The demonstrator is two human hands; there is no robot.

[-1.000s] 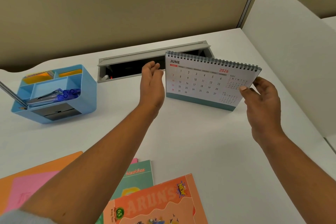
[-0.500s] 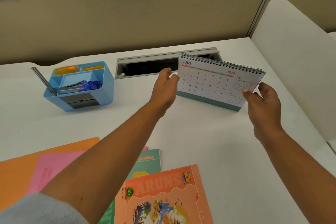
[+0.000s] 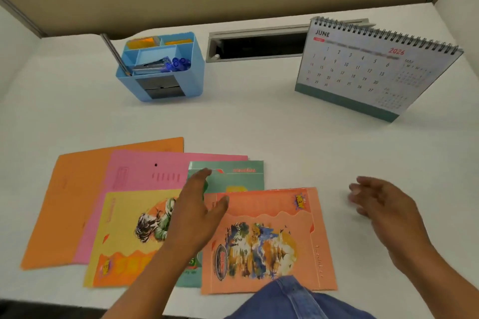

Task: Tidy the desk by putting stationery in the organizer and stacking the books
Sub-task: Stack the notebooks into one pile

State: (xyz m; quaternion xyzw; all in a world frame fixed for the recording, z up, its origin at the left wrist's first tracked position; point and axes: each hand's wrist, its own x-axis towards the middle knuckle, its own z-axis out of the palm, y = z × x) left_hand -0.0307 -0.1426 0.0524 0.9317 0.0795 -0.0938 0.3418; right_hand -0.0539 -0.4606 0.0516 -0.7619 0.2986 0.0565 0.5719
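Several thin books and folders lie spread on the white desk near its front edge: an orange folder, a pink folder, a yellow book, a green book and a salmon book. My left hand hovers over them with straight fingers, above the green and yellow books. To the right of the salmon book my right hand hangs over bare desk, fingers relaxed, holding nothing. The blue organizer stands at the back left with pens and sticky notes inside.
A desk calendar showing June stands at the back right, in front of a grey cable slot. Beige partition walls close the desk at the back and on both sides. Blue denim shows at the bottom edge.
Both hands let go of the calendar and drew back toward the front of the desk. The calendar now stands alone at the back right. The view tilted down onto the books.
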